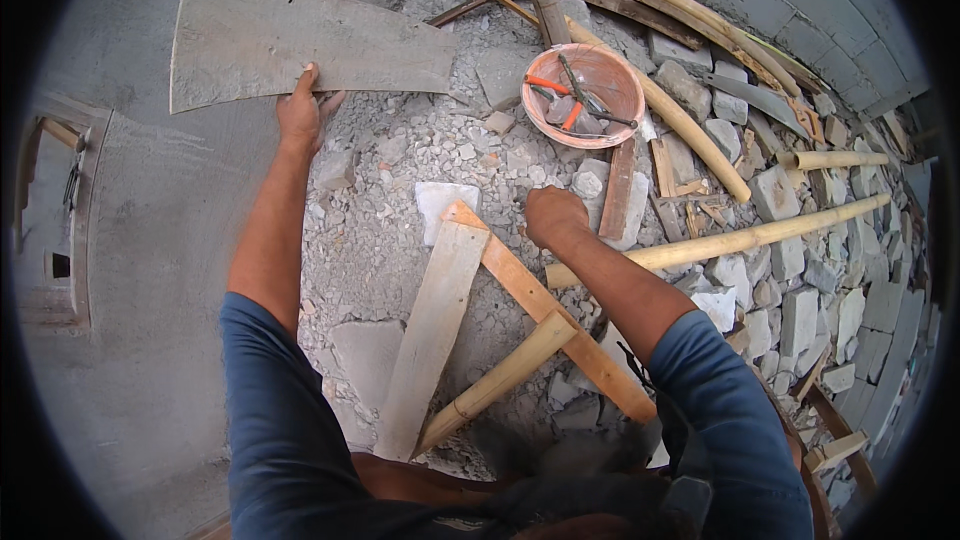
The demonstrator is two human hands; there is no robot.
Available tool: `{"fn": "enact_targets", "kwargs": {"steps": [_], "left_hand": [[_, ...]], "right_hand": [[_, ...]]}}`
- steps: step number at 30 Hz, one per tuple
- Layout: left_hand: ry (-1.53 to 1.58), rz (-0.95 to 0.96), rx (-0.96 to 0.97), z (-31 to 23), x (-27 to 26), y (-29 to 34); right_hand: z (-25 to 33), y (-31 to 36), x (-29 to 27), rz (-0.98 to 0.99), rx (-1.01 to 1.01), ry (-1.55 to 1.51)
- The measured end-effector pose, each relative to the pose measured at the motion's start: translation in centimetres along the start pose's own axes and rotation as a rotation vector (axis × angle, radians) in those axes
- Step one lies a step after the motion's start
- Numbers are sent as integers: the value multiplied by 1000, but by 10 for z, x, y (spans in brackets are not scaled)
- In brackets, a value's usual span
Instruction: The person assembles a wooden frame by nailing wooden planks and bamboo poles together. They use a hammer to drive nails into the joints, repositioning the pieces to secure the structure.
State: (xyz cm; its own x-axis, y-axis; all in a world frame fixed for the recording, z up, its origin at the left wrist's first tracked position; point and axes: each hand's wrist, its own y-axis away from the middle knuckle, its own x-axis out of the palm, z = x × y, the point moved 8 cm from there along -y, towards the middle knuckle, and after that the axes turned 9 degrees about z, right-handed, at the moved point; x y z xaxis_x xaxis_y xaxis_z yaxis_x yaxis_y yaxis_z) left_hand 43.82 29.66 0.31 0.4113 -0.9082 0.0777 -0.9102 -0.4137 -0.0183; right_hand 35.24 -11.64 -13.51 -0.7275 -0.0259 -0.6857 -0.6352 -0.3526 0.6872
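My left hand [302,118] grips the lower edge of a broad grey cement-stained board [300,40], its thumb on the face and the fingers behind. The board is held up at the far left and spans from the plastered wall across to the rubble. My right hand [556,216] is closed in a fist over the rubble, below an orange bucket [640,90]. Its fingers are turned away, so whatever they hold is hidden. Inside the bucket lie tools with orange handles [548,85]. Below and between my arms, a grey plank [436,330] meets a brown wooden strip [535,290] at a corner, with a bamboo piece [500,380] across them.
Broken blocks and stones [800,315] cover the right side. A long bamboo pole [760,242] lies beside my right forearm. A handsaw [755,100] rests on the stones at the far right. Timber offcuts [640,15] lie against the block wall [790,0]. A white block [440,205] sits mid-rubble.
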Motion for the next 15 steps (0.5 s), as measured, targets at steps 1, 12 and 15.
{"fn": "enact_targets", "kwargs": {"steps": [1, 12, 15], "left_hand": [[48, 2, 22, -6, -14, 16], [150, -257, -68, -155, -181, 343], [167, -385, -133, -155, -212, 459]], "right_hand": [[2, 3, 0, -14, 3, 8], [-30, 13, 70, -132, -40, -28], [-49, 19, 104, -112, -14, -16]]}}
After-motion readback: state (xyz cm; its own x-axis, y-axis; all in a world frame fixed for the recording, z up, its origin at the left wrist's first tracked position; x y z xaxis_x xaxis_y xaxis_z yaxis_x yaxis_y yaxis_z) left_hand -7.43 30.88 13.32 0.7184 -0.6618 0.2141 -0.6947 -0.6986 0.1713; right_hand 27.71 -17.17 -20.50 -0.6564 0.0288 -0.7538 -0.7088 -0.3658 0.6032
